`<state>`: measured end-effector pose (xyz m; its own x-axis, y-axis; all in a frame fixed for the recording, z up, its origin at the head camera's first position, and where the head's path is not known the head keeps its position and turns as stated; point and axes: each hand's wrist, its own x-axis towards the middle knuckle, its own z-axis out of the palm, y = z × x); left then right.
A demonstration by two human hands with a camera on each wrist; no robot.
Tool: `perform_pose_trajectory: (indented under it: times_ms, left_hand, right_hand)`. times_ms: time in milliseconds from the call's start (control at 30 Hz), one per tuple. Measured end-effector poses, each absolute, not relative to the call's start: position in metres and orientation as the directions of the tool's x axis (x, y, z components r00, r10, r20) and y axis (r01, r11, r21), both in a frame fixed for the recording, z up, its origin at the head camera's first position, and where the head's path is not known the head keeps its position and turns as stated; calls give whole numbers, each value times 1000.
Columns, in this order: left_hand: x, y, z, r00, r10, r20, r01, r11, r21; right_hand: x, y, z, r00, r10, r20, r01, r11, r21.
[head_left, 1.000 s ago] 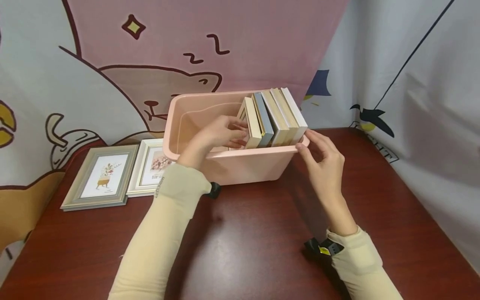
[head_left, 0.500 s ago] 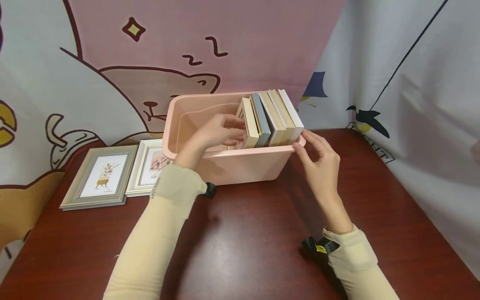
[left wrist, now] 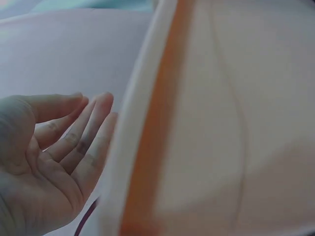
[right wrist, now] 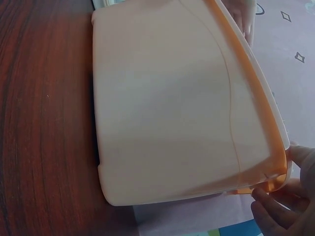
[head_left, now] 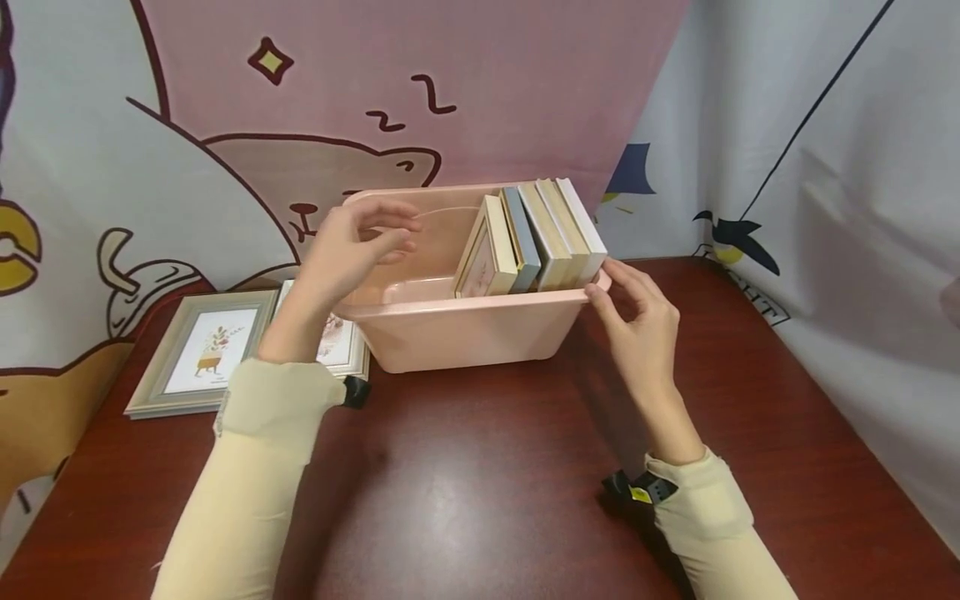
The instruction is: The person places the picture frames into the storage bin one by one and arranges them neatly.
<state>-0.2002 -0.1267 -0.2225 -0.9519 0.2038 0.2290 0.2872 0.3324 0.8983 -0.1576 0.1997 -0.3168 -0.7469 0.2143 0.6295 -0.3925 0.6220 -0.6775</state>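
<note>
A pink plastic bin stands on the table, seen from its side in the right wrist view. Several picture frames or similar flat pieces stand on edge in its right half, leaning slightly: a cream picture frame, a blue-grey one, and cream and white ones at the right end. My left hand hovers over the bin's left end, fingers loosely bent, holding nothing; the left wrist view shows its bare palm. At the front right corner, my right hand pinches the bin's rim between thumb and fingers.
Left of the bin, a grey-green picture frame lies flat with a white picture frame beside it, partly hidden by my left arm. A patterned cloth hangs behind the dark red wooden table.
My left hand has come away from the cream picture frame and moved left and up to the bin's left end. The right hand has stayed at the rim, and the standing frames look unmoved.
</note>
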Motion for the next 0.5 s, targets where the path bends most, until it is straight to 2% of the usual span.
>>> perform_pose_trajectory:
  times_ms: [233,500]
  left_hand:
    - [-179,-167,-220,-933,53,357,354,326,877]
    - [-163,-201,-238,-917,-74,391,327,419,847]
  right_hand:
    - [-158,200,-317,-754,217,620,-387,616,-686]
    - [-158,200,-317,-753,216,622,-386,619,-683]
